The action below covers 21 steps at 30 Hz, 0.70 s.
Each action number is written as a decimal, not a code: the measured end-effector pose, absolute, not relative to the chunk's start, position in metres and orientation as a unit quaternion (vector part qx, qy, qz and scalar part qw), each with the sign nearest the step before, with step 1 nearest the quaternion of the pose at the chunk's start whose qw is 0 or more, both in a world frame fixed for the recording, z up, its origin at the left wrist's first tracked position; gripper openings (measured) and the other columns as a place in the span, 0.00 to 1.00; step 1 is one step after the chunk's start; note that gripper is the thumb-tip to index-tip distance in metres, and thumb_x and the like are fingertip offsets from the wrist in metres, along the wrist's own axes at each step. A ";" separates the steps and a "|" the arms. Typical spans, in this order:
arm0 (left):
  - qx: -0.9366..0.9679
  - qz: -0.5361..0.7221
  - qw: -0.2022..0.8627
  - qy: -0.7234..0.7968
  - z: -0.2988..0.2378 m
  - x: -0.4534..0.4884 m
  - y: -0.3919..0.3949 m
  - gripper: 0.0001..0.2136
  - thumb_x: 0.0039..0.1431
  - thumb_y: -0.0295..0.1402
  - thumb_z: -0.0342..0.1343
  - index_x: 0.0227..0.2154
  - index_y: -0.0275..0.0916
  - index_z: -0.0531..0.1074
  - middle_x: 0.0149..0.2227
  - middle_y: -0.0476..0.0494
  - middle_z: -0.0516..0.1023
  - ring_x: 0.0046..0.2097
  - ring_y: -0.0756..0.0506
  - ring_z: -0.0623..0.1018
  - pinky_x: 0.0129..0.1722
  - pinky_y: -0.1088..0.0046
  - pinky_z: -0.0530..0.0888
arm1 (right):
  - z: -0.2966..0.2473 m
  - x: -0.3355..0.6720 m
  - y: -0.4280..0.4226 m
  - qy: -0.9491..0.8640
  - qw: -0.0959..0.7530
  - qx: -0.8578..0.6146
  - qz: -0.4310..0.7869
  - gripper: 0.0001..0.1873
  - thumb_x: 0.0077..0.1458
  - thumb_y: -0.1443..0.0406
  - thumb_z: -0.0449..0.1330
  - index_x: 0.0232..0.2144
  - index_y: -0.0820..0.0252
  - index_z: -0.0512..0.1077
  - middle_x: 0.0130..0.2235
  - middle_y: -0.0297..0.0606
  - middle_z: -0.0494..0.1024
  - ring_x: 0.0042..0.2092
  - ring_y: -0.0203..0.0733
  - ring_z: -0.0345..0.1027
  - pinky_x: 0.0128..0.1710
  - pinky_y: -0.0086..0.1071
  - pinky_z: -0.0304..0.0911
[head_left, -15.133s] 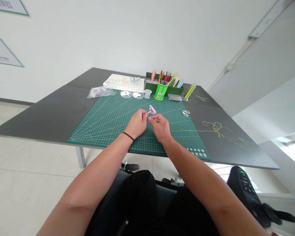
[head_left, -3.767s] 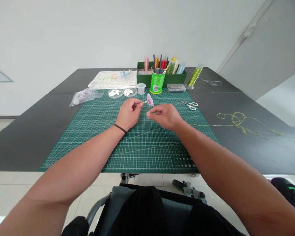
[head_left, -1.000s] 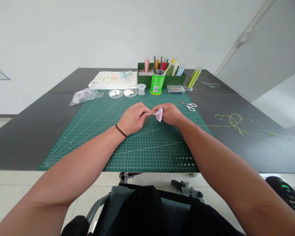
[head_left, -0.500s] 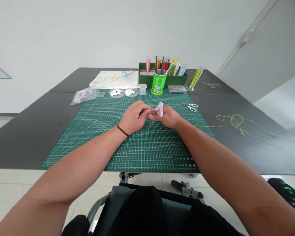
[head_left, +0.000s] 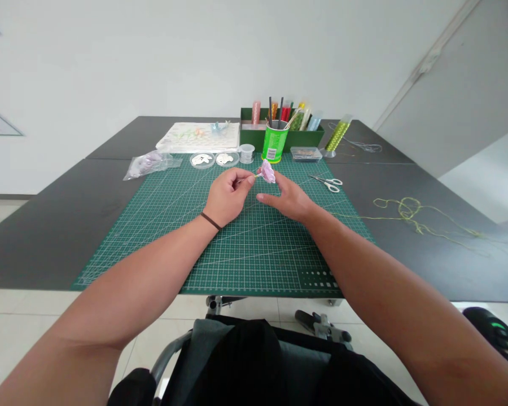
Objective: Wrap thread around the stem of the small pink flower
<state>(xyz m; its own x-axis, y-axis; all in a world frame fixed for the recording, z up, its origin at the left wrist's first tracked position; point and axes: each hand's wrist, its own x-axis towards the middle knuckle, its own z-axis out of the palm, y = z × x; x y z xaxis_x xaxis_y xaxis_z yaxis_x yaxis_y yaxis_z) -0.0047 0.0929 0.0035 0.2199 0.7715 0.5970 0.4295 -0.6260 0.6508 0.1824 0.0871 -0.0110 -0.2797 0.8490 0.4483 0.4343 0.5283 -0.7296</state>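
Observation:
My left hand (head_left: 227, 194) is closed in a pinch on the thin stem of a small pink paper flower (head_left: 267, 171), holding it above the green cutting mat (head_left: 245, 248). Just right of the flower, my right hand (head_left: 288, 198) hovers with its fingers stretched out and apart, holding nothing. A thin yellow-green thread (head_left: 406, 210) runs from the mat out to the right over the dark table (head_left: 46, 225).
At the mat's far edge stand a green cup of sticks (head_left: 274, 142), a green organiser box (head_left: 309, 135), a small clear jar (head_left: 246, 153), two round dishes (head_left: 214, 159) and a flat clear box (head_left: 305, 153). Scissors (head_left: 328, 181) lie right; a plastic bag (head_left: 150, 163) left.
My right hand has let go of the flower and opened. My left hand has lifted the flower slightly up and away.

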 end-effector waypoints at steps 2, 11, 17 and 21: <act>0.756 0.485 0.189 0.396 0.002 -0.005 0.096 0.11 0.65 0.39 0.51 0.36 0.37 0.72 0.33 0.47 0.79 0.32 0.51 0.74 0.32 0.74 0.71 | -0.012 0.178 0.085 -0.756 0.419 -0.405 0.298 0.29 0.52 0.50 0.61 0.52 0.58 0.67 0.47 0.44 0.77 0.52 0.47 0.68 0.54 0.44 0.60; 0.753 0.474 0.180 0.420 0.001 -0.006 0.100 0.10 0.65 0.37 0.51 0.36 0.37 0.73 0.32 0.47 0.79 0.32 0.51 0.74 0.34 0.74 0.72 | 0.004 0.165 0.060 -0.794 0.360 -0.450 0.196 0.12 0.60 0.59 0.50 0.28 0.58 0.66 0.27 0.33 0.72 0.30 0.36 0.63 0.32 0.30 0.57; 0.755 0.461 0.173 0.432 0.005 -0.005 0.097 0.07 0.63 0.34 0.53 0.35 0.37 0.73 0.32 0.47 0.79 0.33 0.50 0.74 0.35 0.73 0.72 | 0.010 0.166 0.050 -0.814 0.328 -0.470 0.091 0.12 0.60 0.59 0.50 0.30 0.58 0.68 0.23 0.31 0.70 0.25 0.34 0.59 0.28 0.30 0.51; 0.768 0.448 0.148 0.433 0.003 -0.004 0.098 0.06 0.63 0.32 0.53 0.34 0.37 0.73 0.34 0.47 0.78 0.35 0.49 0.74 0.38 0.70 0.72 | 0.012 0.168 0.045 -0.833 0.317 -0.453 0.032 0.12 0.60 0.60 0.49 0.30 0.58 0.69 0.25 0.33 0.71 0.26 0.34 0.59 0.28 0.30 0.50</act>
